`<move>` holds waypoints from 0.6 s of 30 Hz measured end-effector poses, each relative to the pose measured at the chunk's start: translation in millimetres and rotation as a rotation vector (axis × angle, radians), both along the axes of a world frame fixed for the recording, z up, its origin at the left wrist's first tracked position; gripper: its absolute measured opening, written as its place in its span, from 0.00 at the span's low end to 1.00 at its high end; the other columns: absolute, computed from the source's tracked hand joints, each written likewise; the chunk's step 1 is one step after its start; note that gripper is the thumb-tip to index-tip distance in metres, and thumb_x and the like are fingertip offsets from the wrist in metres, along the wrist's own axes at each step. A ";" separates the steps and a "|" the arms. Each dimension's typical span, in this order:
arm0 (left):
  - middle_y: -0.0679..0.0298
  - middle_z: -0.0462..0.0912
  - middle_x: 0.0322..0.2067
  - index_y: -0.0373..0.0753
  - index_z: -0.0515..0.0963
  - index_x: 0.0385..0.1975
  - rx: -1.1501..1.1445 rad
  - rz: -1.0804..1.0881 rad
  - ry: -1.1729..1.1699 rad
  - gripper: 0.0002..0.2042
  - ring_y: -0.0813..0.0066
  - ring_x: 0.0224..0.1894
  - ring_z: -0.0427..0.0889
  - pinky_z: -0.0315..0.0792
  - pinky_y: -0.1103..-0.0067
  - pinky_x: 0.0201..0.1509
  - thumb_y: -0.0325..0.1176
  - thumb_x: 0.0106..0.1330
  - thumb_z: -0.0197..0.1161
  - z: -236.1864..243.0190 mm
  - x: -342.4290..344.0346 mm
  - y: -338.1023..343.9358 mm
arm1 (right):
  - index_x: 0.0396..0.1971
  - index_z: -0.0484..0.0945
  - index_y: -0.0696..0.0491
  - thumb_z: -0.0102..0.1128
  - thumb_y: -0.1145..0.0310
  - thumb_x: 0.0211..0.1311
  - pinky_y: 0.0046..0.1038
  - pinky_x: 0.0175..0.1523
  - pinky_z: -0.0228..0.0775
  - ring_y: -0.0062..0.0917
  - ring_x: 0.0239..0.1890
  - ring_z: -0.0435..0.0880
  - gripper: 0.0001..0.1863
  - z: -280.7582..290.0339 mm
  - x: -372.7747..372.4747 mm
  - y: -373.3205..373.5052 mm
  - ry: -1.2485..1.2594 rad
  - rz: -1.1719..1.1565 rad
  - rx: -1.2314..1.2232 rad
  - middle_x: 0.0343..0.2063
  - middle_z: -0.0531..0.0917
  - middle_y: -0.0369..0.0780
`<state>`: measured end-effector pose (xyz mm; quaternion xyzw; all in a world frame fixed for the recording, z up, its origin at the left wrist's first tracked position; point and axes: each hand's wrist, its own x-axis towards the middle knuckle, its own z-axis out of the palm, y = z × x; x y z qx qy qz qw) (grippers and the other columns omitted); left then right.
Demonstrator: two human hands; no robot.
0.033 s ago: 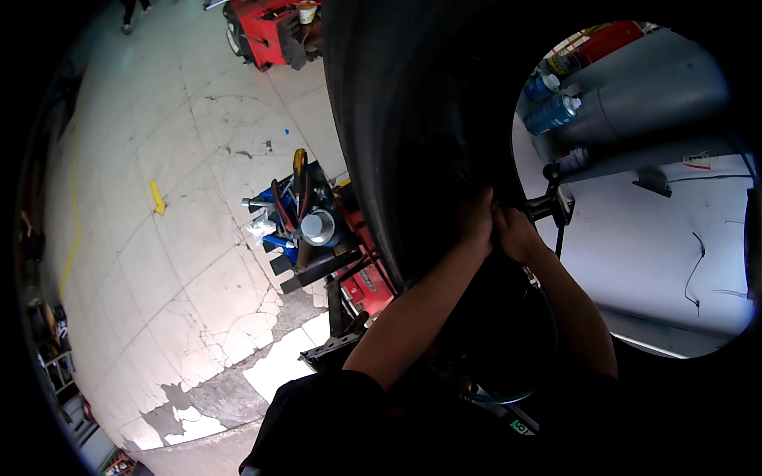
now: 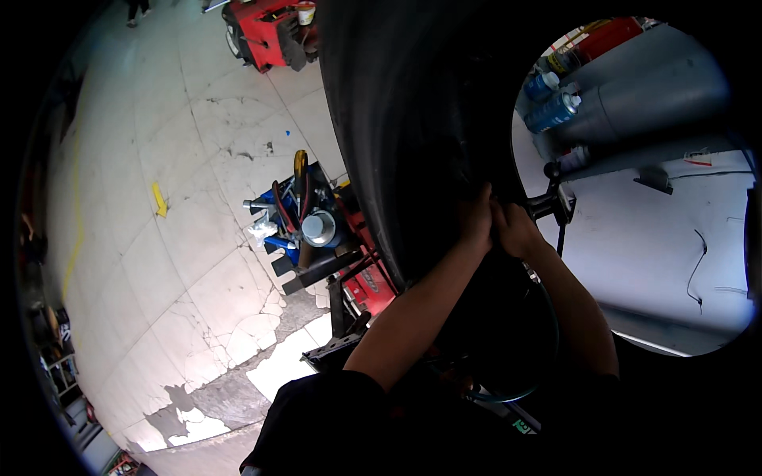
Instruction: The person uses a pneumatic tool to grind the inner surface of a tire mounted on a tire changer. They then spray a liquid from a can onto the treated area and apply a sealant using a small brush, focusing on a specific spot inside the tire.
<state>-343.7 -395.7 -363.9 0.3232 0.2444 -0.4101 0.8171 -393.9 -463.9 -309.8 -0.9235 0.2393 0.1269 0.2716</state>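
Note:
A big black tyre [image 2: 373,135] stands in front of me, its sidewall and inner side mostly lost in deep shadow. Both my arms reach into its dark inner side. There, my left hand [image 2: 478,220] and my right hand [image 2: 514,230] are side by side, almost touching, with thumbs uppermost. Their fingers look curled closed against the dark surface, and whatever is in them is hidden in the shadow. Just right of my right hand is a black fitting with a round knob [image 2: 552,170]. Under my right forearm a thin hose [image 2: 554,317] curves down.
Left of the tyre, a tool holder with a silver-topped can [image 2: 318,228] and yellow-handled pliers [image 2: 300,165] sits over a red machine part [image 2: 367,287]. Blue spray cans [image 2: 553,113] stand beyond the tyre's opening. A red machine [image 2: 270,36] and someone's feet [image 2: 133,22] are farther off on the tiled floor.
My two hands keep together at nearly the same spot, only slightly higher in the picture. The feet at the far upper left have shifted a little.

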 end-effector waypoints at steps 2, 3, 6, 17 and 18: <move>0.66 0.75 0.28 0.37 0.74 0.29 -0.045 0.037 -0.028 0.04 0.75 0.32 0.75 0.71 0.77 0.38 0.30 0.61 0.58 -2.7 8.2 0.1 | 0.49 0.72 0.63 0.37 0.57 0.68 0.44 0.53 0.66 0.55 0.47 0.74 0.25 0.5 8.2 -1.6 0.028 0.007 0.017 0.40 0.77 0.61; 0.66 0.75 0.27 0.37 0.74 0.29 -0.044 0.053 -0.030 0.04 0.75 0.31 0.75 0.71 0.77 0.37 0.30 0.61 0.59 -2.5 8.8 0.5 | 0.49 0.73 0.63 0.37 0.56 0.68 0.44 0.53 0.66 0.55 0.46 0.74 0.25 -2.2 10.2 -2.5 0.024 0.002 0.019 0.40 0.77 0.60; 0.66 0.75 0.25 0.36 0.75 0.29 -0.051 0.061 -0.012 0.05 0.75 0.29 0.75 0.70 0.76 0.34 0.30 0.59 0.60 -5.4 6.2 -2.4 | 0.45 0.74 0.63 0.37 0.54 0.68 0.44 0.51 0.67 0.54 0.45 0.76 0.26 -15.4 -1.5 -7.2 -0.048 -0.018 0.005 0.39 0.78 0.60; 0.66 0.76 0.30 0.38 0.75 0.32 -0.104 -0.064 0.082 0.07 0.74 0.34 0.77 0.73 0.76 0.41 0.35 0.62 0.61 -19.0 -16.4 -30.0 | 0.46 0.74 0.63 0.36 0.50 0.68 0.43 0.52 0.68 0.53 0.47 0.76 0.30 0.2 -22.7 -23.9 0.075 -0.152 0.009 0.38 0.79 0.59; 0.66 0.76 0.30 0.38 0.75 0.32 -0.103 -0.059 0.039 0.08 0.74 0.34 0.77 0.73 0.76 0.41 0.35 0.62 0.61 -18.1 -14.6 -32.8 | 0.46 0.75 0.63 0.37 0.51 0.68 0.43 0.52 0.67 0.53 0.47 0.76 0.29 0.7 -20.3 -25.2 0.024 -0.149 0.010 0.38 0.79 0.60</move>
